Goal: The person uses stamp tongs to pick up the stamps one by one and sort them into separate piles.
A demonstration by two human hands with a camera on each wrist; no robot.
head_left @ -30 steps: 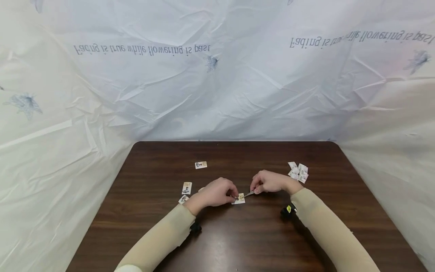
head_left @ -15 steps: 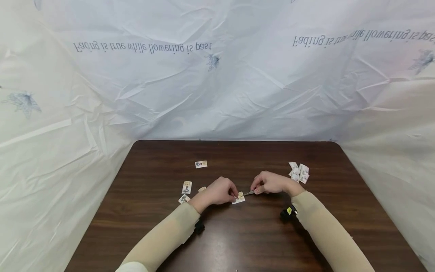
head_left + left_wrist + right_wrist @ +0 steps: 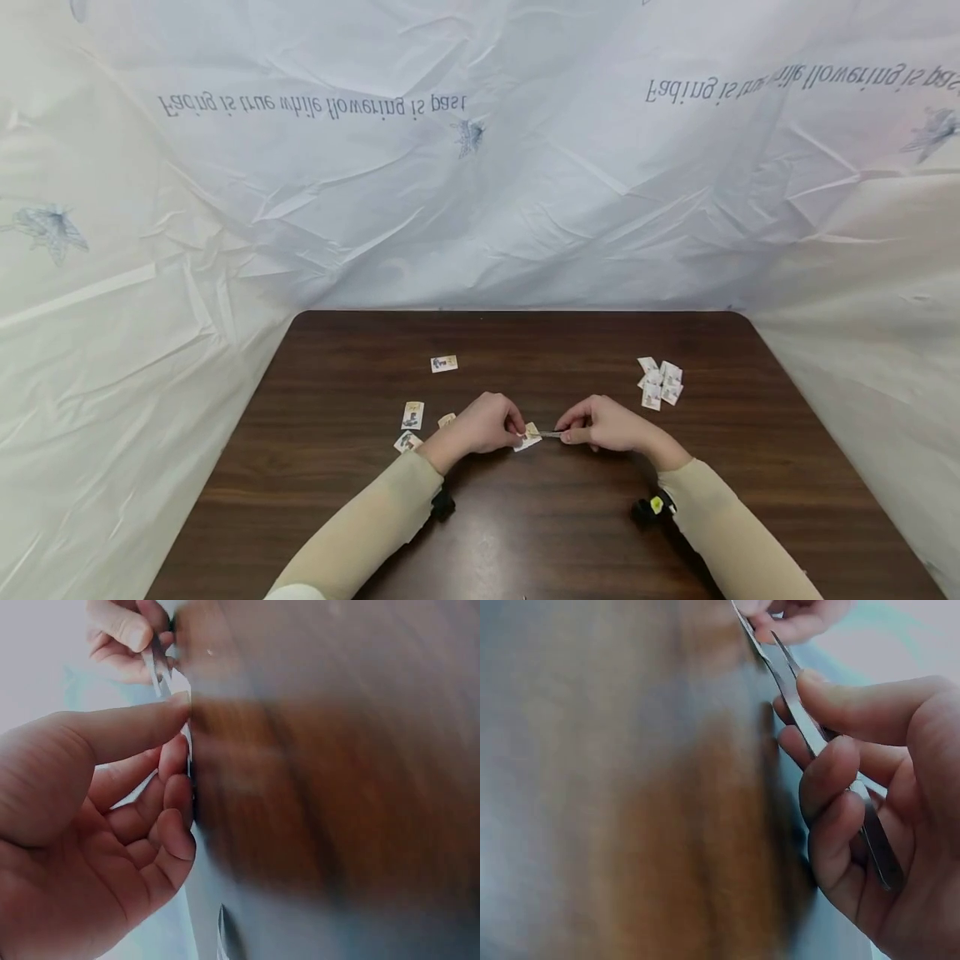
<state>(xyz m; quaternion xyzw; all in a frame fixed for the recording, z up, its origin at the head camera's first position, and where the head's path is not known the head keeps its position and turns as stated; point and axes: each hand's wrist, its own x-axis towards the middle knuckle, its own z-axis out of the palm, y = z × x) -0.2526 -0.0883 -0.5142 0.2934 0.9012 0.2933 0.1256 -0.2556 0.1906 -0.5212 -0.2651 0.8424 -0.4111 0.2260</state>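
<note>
My left hand [image 3: 483,422] pinches a small printed card [image 3: 530,439] by its left end, thumb against fingers, low over the table. In the left wrist view the card [image 3: 181,682] shows as a thin white edge past the thumb tip. Metal tweezers [image 3: 802,720] are gripped in my right hand [image 3: 611,423], between thumb and fingers. Their two tips stand apart in the right wrist view. From the head, the tweezers [image 3: 551,434] reach the card's right end. Part of the card is hidden under the left fingers.
Several white cards [image 3: 651,395] lie in an overlapping group at the right. One card [image 3: 444,363] is at the back, another [image 3: 412,415] left of my left hand, with more cards by that wrist. A patterned plastic sheet [image 3: 480,208] hangs behind the brown table [image 3: 525,533].
My right hand has shifted slightly right and nearer, its tweezers turning more level. The held card has tilted a little. My left hand has stayed nearly in place.
</note>
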